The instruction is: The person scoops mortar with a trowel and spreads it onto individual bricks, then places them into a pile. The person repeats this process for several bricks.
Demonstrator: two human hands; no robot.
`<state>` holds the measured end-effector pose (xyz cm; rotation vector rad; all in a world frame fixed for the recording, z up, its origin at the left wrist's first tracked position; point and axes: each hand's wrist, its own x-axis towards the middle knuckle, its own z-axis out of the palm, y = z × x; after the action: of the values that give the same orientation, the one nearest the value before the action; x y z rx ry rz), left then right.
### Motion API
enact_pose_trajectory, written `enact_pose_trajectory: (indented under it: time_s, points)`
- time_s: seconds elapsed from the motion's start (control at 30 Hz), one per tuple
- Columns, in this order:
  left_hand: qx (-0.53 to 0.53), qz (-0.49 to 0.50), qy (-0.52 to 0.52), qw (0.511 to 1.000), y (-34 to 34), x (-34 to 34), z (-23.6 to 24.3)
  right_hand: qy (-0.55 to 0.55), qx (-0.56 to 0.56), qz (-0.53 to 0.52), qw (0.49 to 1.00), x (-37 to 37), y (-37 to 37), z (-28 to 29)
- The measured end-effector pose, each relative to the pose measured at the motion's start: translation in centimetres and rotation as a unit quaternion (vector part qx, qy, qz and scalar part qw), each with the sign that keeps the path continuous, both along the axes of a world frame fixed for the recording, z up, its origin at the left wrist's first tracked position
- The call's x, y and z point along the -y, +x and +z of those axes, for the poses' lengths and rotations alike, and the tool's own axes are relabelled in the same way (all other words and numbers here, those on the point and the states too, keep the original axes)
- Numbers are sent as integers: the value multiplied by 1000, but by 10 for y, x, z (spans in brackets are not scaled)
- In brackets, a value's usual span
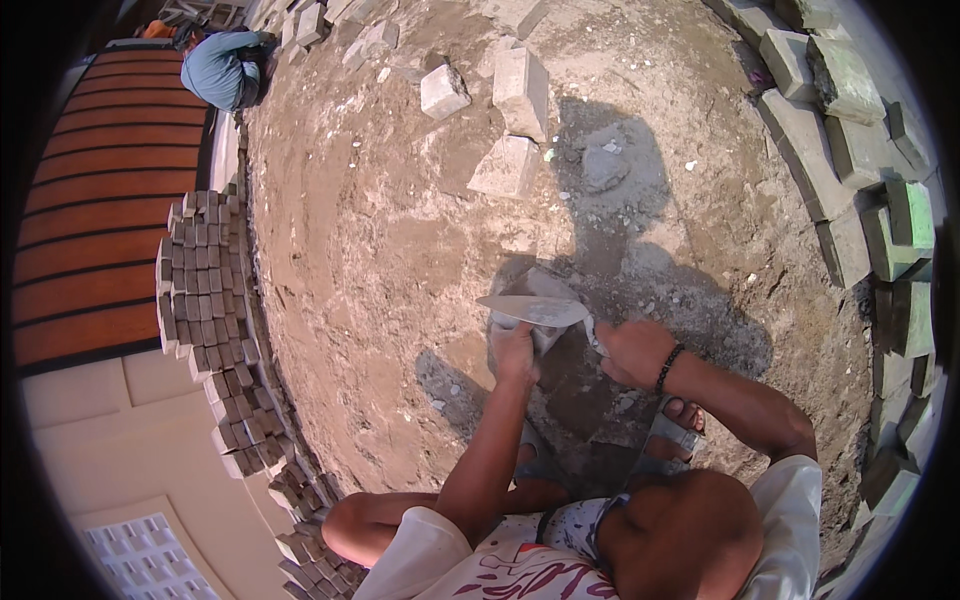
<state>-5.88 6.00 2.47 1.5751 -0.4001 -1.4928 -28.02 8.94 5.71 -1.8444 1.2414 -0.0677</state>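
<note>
The right grip point(637, 352), the bare hand of the person, is closed around the handle of a pointed trowel with a grey metal blade point(545, 311). The blade lies flat above a pale grey concrete block point(549, 283) and points to the left, over the left grip. The left grip point(513, 350) holds this block at its near left side; the fingers are partly hidden under the blade. Just behind the right grip, a black beaded bracelet point(669, 368) goes around the wrist. Nearer to the body than both grips, two feet in greyish sandals point(668, 437) stand on the brown, rough earth ground point(370, 260). Beyond the grips, three loose, light grey concrete blocks point(521, 92) lie on the ground. Far to the right of the right grip there are heaped grey concrete blocks point(860, 150), some with light green faces. Far to the left of the left grip stands a long stack of small grey-brown bricks point(207, 290).
</note>
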Motion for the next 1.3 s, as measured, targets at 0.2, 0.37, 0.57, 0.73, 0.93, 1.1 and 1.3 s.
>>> enact_pose_trajectory:
  time_s: [0.2,0.37,0.57,0.73,0.93,1.1,1.3]
  points:
    - [77,-29,-18,996,10,-7,-26,-11,6,-30,999,13,-14,-7]
    - [93,-39,-39,994,9,-6,-29,29,53,-14,998,2,-13,-1]
    - [94,-43,-27,994,1,-6,-7,28,1,-9,1000,5,-11,20]
    - [159,-42,2,986,-10,-5,13,16,0,-31,999,-4,-26,7]
    - [179,-73,-29,981,-2,-10,0,-1,-25,0,1000,-7,-31,24]
    - [150,-52,-30,987,3,-10,-10,12,-55,4,998,-1,-34,34]
    - [146,-49,-25,988,0,-9,-5,6,-75,4,997,5,-41,31]
